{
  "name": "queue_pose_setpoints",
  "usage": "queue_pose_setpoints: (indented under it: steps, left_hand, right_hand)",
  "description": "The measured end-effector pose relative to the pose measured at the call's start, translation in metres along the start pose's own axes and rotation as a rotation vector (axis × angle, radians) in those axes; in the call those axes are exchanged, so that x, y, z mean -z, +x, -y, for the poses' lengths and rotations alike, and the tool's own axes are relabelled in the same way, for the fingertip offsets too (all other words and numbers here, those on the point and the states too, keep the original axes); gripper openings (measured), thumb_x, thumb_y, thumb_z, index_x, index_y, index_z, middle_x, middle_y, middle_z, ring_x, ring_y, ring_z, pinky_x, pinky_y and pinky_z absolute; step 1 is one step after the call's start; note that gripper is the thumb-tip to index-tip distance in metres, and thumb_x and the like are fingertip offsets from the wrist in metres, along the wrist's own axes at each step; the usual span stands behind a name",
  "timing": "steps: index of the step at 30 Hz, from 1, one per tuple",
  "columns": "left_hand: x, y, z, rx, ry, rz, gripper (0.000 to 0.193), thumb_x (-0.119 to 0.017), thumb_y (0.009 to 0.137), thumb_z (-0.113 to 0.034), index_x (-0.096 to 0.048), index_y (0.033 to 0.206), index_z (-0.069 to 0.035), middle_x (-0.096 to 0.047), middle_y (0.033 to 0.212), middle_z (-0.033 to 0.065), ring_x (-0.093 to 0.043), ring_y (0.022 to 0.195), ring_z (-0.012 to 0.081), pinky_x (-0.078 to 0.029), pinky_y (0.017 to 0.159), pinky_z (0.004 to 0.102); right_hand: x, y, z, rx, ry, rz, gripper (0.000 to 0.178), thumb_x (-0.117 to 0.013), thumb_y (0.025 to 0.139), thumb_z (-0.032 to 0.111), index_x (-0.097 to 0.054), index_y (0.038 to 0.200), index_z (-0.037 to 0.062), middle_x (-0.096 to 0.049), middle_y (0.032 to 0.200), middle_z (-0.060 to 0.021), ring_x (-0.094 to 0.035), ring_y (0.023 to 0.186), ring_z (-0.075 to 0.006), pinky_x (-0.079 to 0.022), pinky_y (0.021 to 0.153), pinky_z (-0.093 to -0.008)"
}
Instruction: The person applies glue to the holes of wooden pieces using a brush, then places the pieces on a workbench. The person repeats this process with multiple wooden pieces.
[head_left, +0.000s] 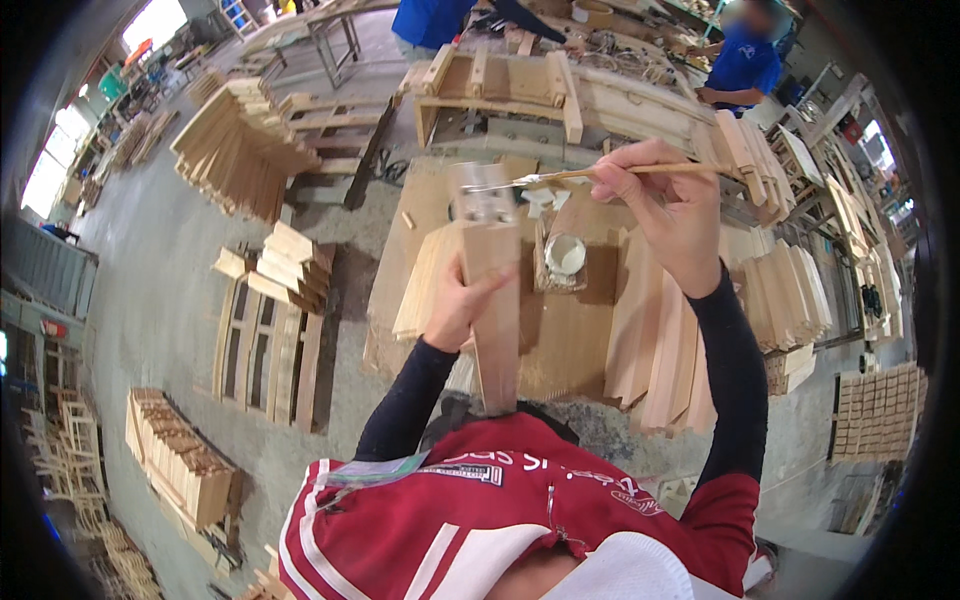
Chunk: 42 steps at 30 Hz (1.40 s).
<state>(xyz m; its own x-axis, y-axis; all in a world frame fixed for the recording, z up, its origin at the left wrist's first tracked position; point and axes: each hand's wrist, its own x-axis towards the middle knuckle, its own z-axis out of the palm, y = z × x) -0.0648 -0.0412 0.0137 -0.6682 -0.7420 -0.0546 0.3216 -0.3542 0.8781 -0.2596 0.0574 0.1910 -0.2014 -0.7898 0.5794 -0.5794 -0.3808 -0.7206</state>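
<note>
My left hand [462,303] is wrapped round a long pale wooden board [495,330], which points away from my body. Its far end [485,195] is blurred, with what look like dark holes in it. Between the thumb and fingers of my right hand [665,205] is a thin wooden stick [570,174]. White paste clings to the stick's left part, which lies over the board's far end; whether it touches the wood I cannot tell. A round cup of white paste [567,254] stands in a small wooden holder [560,285] on the worktable [560,345], right of the board.
Wooden pieces [430,275] lie left of the board, and a row of boards [655,330] lies at right. A wooden frame [500,105] stands beyond the table. Stacked wood [240,145] and a pallet [262,345] are on the left floor. Two people in blue [742,70] are farther back.
</note>
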Motion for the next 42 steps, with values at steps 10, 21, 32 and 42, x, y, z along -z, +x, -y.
queue_pose_setpoints:
  steps: [10,21,32,42]
  left_hand:
    - [0.064,0.043,-0.067,-0.053,-0.370,-0.146,0.054,-0.064,0.091,-0.043,-0.048,0.125,-0.005,-0.062,0.109,0.0141,-0.066,0.089,0.0315,-0.058,0.074,0.0426]
    - [0.044,0.117,-0.053,-0.014,-0.399,0.005,0.043,-0.058,0.095,-0.038,-0.055,0.121,-0.004,-0.066,0.098,0.0116,-0.067,0.088,0.0215,-0.057,0.077,0.0373]
    - [0.018,0.140,0.012,-0.091,-0.002,-0.042,0.035,-0.062,0.097,-0.014,-0.054,0.129,-0.003,-0.064,0.107,0.0013,-0.061,0.093,0.0078,-0.051,0.076,0.0234]
    - [0.118,0.461,-0.066,-0.004,0.952,-0.100,0.029,-0.078,0.069,-0.024,-0.069,0.082,0.001,-0.065,0.072,0.0073,-0.062,0.064,0.0161,-0.049,0.058,0.0307]
  right_hand:
    - [-0.060,-0.085,-0.055,-0.256,-0.100,0.051,0.031,-0.041,0.107,0.022,-0.063,0.109,0.0007,-0.065,0.116,-0.0138,-0.063,0.110,-0.0204,-0.047,0.098,-0.0337]
    - [-0.133,-0.106,-0.054,-0.496,-0.011,0.021,0.080,-0.080,0.081,0.026,-0.041,0.143,-0.0059,-0.060,0.129,-0.0235,-0.061,0.118,-0.0229,-0.047,0.099,-0.0318]
    - [-0.142,-0.035,-0.174,-0.533,0.226,-0.183,0.052,-0.068,0.091,0.010,-0.049,0.137,-0.0053,-0.065,0.121,-0.0126,-0.062,0.110,-0.0176,-0.049,0.092,-0.0306]
    - [-0.137,0.185,-0.380,-0.342,-0.563,-0.258,0.024,-0.063,0.084,0.020,-0.062,0.087,-0.0029,-0.066,0.078,-0.0254,-0.067,0.076,-0.0424,-0.054,0.069,-0.0504]
